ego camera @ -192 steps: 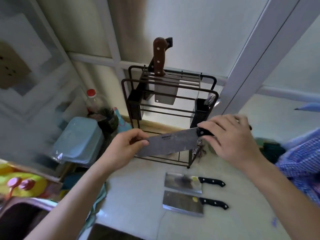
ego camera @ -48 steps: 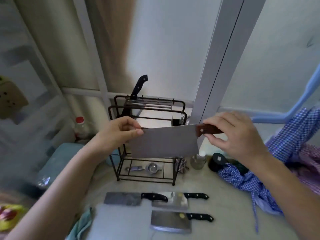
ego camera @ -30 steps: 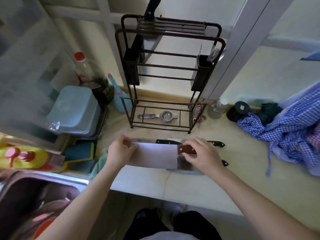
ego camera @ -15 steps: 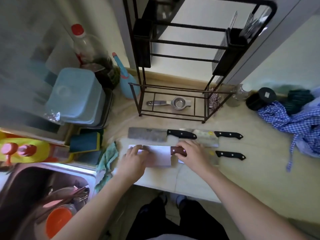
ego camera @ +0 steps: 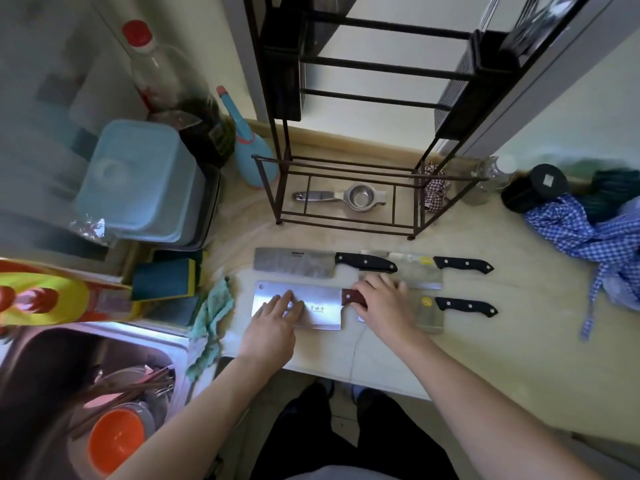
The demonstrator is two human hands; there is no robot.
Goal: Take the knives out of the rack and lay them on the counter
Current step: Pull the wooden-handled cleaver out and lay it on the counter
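Cleaver (ego camera: 311,308): silver blade, reddish-brown handle. Cloth (ego camera: 585,237) at 3 o'clock: blue-white check. Bowl (ego camera: 116,441) at 8 o'clock: apparently orange.

A bright, polished metal blade and a reddish wood-like handle are shown by the cleaver (ego camera: 311,308). Behind it, a duller, mottled metal blade (ego camera: 292,263) is seen, fitted with a glossy black handle (ego camera: 365,262). Beyond that, the rack (ego camera: 349,192) is formed of dark matt metal wire.

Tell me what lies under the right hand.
The right hand covers the brown handle of the cleaver on the counter. Most of that handle is hidden.
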